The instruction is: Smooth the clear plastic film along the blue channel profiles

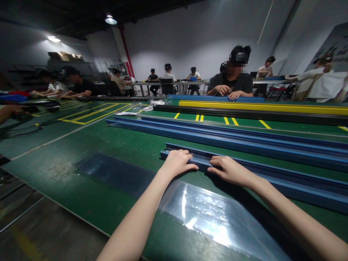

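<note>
The nearest long blue channel rail [293, 181] lies across the green table [54, 152], its end pointing left and its open groove facing up. My left hand [178, 162] grips its near wall close to that end, fingers bent over the top edge and thumb along the outer side. A short way to the right, my right hand [225, 168] holds the same wall, fingers curled over the edge and thumb below. Bare rail shows between the two hands. Clear plastic film [201, 208] lies flat and shiny on the table under and in front of my forearms.
Behind the held rail lie more blue rails [217, 136], then a black rail [244, 113] and a yellow rail [258, 106]. A co-worker [231, 81] sits across the table. Crumpled clear plastic [152, 106] and dark cables [24, 127] lie farther left.
</note>
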Demonstrator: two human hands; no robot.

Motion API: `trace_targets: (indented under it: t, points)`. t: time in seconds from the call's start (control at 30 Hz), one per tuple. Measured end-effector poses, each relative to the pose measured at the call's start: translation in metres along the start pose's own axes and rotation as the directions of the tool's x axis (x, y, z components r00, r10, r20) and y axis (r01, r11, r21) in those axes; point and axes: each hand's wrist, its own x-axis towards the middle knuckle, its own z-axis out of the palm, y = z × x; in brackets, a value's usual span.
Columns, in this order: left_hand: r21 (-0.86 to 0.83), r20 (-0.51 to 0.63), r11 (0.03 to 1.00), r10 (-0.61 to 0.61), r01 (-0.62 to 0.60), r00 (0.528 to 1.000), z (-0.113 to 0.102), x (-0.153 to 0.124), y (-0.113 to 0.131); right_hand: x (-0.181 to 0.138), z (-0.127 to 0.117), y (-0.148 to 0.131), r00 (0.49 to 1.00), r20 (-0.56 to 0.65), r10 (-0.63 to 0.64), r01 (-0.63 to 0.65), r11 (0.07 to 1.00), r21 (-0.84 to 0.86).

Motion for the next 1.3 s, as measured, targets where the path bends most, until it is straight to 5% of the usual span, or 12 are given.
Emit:
trace_targets:
  t: [0.37,1.3]
  points:
    - [-0.024,0.069,0.999,-0.047,0.049,0.996,-0.01,-0.006,-0.023,0.006,-0.003,-0.007,0.999,0.023,0.034,-0.033,0.998,-0.044]
    - [-0.039,0.082,0.997,-0.065,0.068,0.995,-0.006,-0.007,-0.022,0.013,0.006,-0.009,1.0,-0.026,-0.003,0.001,0.999,-0.049]
